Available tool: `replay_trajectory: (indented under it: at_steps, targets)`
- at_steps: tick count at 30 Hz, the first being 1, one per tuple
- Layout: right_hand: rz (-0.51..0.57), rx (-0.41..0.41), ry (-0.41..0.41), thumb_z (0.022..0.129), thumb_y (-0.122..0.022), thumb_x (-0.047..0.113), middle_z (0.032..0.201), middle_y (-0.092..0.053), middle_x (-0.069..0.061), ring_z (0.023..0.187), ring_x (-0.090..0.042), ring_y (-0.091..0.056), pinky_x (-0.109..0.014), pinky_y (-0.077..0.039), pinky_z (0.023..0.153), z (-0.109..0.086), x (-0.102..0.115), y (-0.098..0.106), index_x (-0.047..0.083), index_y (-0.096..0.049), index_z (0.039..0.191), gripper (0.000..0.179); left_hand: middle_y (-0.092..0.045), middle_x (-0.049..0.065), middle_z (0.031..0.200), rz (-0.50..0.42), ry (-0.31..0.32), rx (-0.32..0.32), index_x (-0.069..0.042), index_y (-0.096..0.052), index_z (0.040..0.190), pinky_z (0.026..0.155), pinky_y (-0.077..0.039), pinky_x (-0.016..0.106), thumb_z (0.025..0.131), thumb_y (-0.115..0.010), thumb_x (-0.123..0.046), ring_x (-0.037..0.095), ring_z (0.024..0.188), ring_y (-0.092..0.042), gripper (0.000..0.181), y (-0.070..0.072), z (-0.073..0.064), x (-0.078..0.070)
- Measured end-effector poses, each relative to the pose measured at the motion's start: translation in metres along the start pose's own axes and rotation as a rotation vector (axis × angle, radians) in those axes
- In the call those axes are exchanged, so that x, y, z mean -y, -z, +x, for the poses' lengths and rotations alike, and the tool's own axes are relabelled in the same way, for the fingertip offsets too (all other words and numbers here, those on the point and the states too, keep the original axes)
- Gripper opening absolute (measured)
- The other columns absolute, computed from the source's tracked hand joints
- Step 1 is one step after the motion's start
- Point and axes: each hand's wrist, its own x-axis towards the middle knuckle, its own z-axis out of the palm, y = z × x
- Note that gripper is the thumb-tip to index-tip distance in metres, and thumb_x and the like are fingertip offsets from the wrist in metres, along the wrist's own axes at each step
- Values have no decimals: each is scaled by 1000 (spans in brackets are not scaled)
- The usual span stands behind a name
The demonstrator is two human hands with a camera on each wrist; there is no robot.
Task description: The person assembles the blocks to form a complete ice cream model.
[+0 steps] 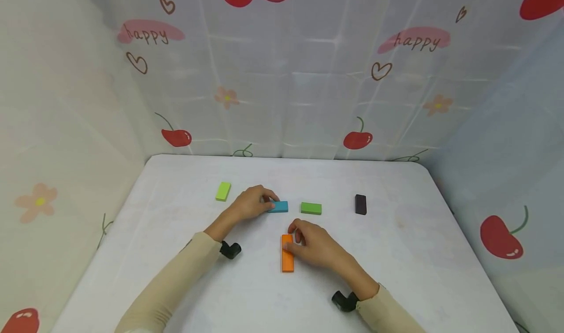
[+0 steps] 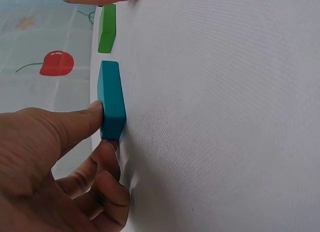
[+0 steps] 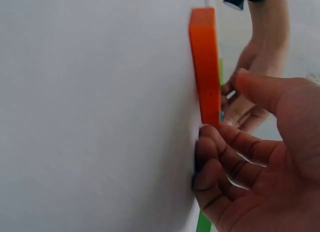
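My left hand [image 1: 253, 203] pinches the left end of a flat blue block [image 1: 281, 206] at mid-table. In the left wrist view its thumb lies against one face of the blue block [image 2: 111, 97], and the fingertips are at the near end. Closer to me, an orange block [image 1: 288, 263] lies lengthwise, pointing away. My right hand [image 1: 315, 245] is beside it with thumb and fingers spread apart; the thumb overlaps the block in the head view. From the right wrist, a gap shows between thumb and orange block [image 3: 205, 67], while the loosely bent fingers are by its far end.
A green block [image 1: 311, 208] lies right of the blue one, and a black block [image 1: 361, 204] farther right. A lime block [image 1: 223, 191] is at the back left. Printed curtains [image 1: 282, 88] surround the white table [image 1: 396, 274]. Each wrist wears a small black camera [image 1: 345, 301].
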Motion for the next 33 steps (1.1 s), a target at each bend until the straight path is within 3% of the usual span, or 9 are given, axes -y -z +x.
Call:
replay_trajectory:
  at_steps: [4,11,20,33]
  targets:
    - [9,-40,10,103,-73,35,86,-62,7,75,-9,-56,-24,-48,69,11,-4,12,19,-69,114,20,-73,3,108,9,-22,-4,-23,-81,119,81,-48,33,102,-75,-25,18,92,-60,18,0,0,-1]
    - [-152,-207,55,100,-78,23,86,-64,-1,85,-18,-52,-31,-44,78,46,-7,29,12,-76,111,15,-73,5,108,19,-30,-5,-21,-81,119,80,-47,32,102,-76,-25,19,91,-60,18,-3,3,-5]
    - [-195,-182,-1,97,-82,28,100,-67,-9,92,-24,-48,-37,-37,83,76,-15,31,15,-80,112,20,-72,1,102,5,-53,13,-20,-78,108,82,-46,33,100,-77,-24,18,92,-60,9,-6,8,-3]
    - [-203,-164,-32,99,-80,31,101,-66,-7,93,-24,-47,-40,-36,85,79,-17,28,21,-80,112,16,-72,1,101,-22,-50,2,-17,-75,107,81,-45,32,101,-76,-22,17,90,-59,9,-7,7,-4]
